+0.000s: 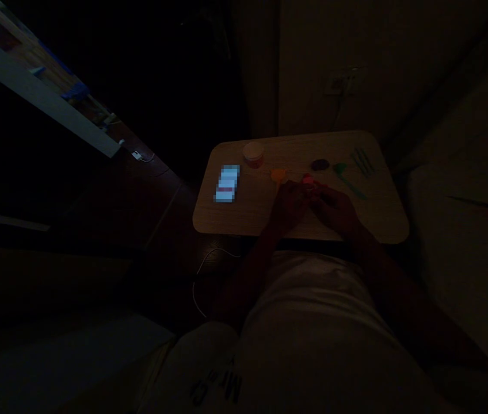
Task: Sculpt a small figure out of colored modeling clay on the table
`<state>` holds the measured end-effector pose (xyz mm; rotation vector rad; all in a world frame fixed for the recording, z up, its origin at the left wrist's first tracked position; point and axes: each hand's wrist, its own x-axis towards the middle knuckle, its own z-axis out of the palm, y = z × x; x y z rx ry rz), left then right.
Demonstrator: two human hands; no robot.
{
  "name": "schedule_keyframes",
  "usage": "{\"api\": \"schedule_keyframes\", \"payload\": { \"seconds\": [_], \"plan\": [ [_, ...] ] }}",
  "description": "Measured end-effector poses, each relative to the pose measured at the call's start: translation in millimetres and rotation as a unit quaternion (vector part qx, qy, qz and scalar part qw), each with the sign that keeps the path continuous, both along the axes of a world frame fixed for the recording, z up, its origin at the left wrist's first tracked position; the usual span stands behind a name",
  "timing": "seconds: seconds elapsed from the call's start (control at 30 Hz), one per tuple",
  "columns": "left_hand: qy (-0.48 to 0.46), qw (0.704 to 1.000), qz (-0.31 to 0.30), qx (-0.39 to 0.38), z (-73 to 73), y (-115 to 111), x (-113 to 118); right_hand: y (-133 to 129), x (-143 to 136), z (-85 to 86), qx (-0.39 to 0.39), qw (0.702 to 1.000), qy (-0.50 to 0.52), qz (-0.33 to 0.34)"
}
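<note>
The room is very dark. My left hand (290, 201) and my right hand (334, 208) meet over the near middle of a small wooden table (235, 221). Between their curled fingers is a small glowing red-pink piece (308, 180), partly covered by them; its exact kind cannot be made out. Just beyond my left hand lies an orange tool with a wide head (277, 174). To the right of my right hand rests a green tool with a long handle (351, 183). A dark purple round thing (320, 165) sits behind my hands.
A lit, blurred phone screen (227, 184) lies at the table's left. Behind it stands a round lidded tub (253, 155). Several thin green sticks (362, 161) are at the back right. A wall socket (343, 83) is beyond, and a white cable (195, 282) trails on the floor.
</note>
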<state>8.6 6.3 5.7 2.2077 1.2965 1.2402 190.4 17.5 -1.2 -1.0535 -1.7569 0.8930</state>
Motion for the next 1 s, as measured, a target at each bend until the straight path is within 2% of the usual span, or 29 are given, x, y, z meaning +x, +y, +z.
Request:
{"api": "schedule_keyframes", "payload": {
  "seconds": [0.1,0.27,0.43,1.0],
  "plan": [
    [0.003,1.0,-0.007,-0.005,3.7,-2.0,0.4,-1.6,-1.1,3.0,0.005,1.0,-0.009,-0.022],
    [0.015,1.0,-0.006,-0.005,1.7,-1.3,1.1,-3.1,-0.9,7.7,0.0,1.0,-0.026,-0.015],
    [0.002,1.0,0.003,0.005,-2.9,1.2,0.1,-2.5,-0.5,6.3,-0.008,1.0,-0.022,-0.011],
    [0.002,1.0,0.002,0.003,-2.2,2.0,-2.9,-2.5,-5.6,7.6,-0.007,1.0,-0.008,-0.027]
  ]
}}
